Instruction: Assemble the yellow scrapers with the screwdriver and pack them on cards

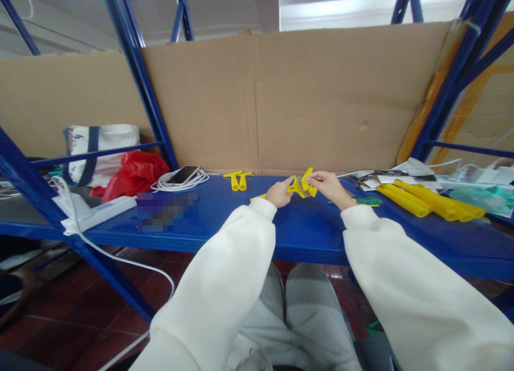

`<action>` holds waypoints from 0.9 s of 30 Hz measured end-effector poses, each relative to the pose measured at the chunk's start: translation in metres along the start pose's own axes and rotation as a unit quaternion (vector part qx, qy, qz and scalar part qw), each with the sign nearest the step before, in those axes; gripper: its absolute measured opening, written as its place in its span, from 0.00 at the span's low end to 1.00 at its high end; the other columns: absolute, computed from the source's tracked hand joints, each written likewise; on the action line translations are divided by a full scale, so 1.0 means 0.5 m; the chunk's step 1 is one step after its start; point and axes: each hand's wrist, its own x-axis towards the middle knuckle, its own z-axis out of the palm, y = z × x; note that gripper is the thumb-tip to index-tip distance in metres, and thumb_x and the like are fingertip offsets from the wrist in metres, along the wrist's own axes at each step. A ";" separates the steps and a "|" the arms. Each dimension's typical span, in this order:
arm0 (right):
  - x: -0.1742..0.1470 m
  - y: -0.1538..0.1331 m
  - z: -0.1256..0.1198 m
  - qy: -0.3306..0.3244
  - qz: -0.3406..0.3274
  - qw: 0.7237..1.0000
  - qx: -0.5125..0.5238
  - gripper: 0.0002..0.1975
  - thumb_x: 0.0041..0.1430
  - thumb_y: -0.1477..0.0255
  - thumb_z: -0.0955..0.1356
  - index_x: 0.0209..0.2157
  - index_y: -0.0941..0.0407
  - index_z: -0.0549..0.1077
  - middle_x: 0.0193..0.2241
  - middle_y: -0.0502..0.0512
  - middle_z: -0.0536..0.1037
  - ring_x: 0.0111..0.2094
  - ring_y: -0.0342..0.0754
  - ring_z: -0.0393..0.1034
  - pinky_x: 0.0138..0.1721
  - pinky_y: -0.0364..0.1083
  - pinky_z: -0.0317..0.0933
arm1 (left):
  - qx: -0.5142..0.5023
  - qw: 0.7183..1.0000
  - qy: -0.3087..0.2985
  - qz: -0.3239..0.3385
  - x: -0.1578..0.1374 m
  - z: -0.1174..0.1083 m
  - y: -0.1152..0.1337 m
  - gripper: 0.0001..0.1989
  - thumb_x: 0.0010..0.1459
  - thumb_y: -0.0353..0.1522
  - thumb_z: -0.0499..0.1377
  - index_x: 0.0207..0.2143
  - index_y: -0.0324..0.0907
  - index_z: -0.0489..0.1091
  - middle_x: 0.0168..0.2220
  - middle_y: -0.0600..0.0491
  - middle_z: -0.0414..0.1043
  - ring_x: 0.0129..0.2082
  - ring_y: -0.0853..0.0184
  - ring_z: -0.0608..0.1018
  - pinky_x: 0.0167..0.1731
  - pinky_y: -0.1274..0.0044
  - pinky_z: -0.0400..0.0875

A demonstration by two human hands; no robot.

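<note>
Several small yellow plastic pieces (pixel 298 187) with a greyish part among them are between my two hands, just above the blue shelf top or on it. My left hand (pixel 280 193) is closed, its fingertips pinching the left side of these pieces. From the right, my right hand (pixel 328 186) has thumb and fingers pressed together at an angled yellow piece (pixel 307 174). Fine contact is too small to make out. Two T-shaped yellow tube pieces (pixel 238 181) lie farther back to the left. A green tool handle (pixel 368 201) rests beside my right wrist.
Several long yellow tubes (pixel 431 201) lie on the right side of the blue shelf (pixel 236 221). On the left are a phone (pixel 183 175) on a coiled white cable, a white power strip (pixel 102 213) and a red bag (pixel 134 173). Cardboard (pixel 321 98) stands behind.
</note>
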 end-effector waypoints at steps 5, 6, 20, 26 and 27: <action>-0.004 -0.011 0.008 0.018 0.023 1.000 -0.001 0.07 0.46 0.71 0.74 0.25 0.54 0.72 0.24 0.51 0.78 0.28 0.45 0.74 0.34 0.44 0.70 | 0.008 1.000 -0.010 -0.001 0.002 0.000 -0.002 0.34 0.58 0.27 0.61 0.67 0.39 0.57 0.57 0.42 0.73 0.58 0.58 0.74 0.57 0.70 0.68; -0.004 -0.013 0.010 0.020 0.028 0.999 0.000 0.07 0.46 0.72 0.73 0.26 0.54 0.71 0.24 0.50 0.78 0.27 0.44 0.73 0.33 0.43 0.69 | 0.009 1.000 -0.011 -0.002 0.002 0.000 -0.001 0.35 0.58 0.27 0.61 0.67 0.39 0.57 0.57 0.42 0.73 0.58 0.58 0.74 0.57 0.70 0.68; -0.008 -0.013 0.034 -0.026 0.044 0.999 -0.014 0.10 0.46 0.73 0.73 0.27 0.55 0.67 0.21 0.47 0.72 0.22 0.41 0.67 0.25 0.41 0.64 | 0.005 1.000 -0.010 -0.009 -0.003 -0.007 0.006 0.37 0.58 0.29 0.62 0.68 0.39 0.54 0.55 0.40 0.74 0.53 0.57 0.78 0.52 0.69 0.71; -0.009 -0.014 0.038 -0.033 0.041 0.998 -0.034 0.07 0.47 0.76 0.71 0.27 0.55 0.69 0.22 0.48 0.73 0.25 0.43 0.69 0.30 0.43 0.66 | 0.003 1.000 -0.015 -0.009 -0.003 -0.008 0.008 0.37 0.59 0.28 0.61 0.68 0.39 0.53 0.54 0.40 0.74 0.55 0.58 0.76 0.54 0.70 0.70; -0.010 -0.014 0.038 -0.032 0.038 0.998 -0.039 0.06 0.47 0.77 0.71 0.27 0.56 0.69 0.23 0.49 0.73 0.25 0.43 0.69 0.31 0.44 0.67 | 0.005 1.000 -0.015 -0.010 -0.004 -0.008 0.009 0.37 0.59 0.28 0.61 0.68 0.39 0.53 0.54 0.41 0.74 0.55 0.58 0.76 0.54 0.70 0.70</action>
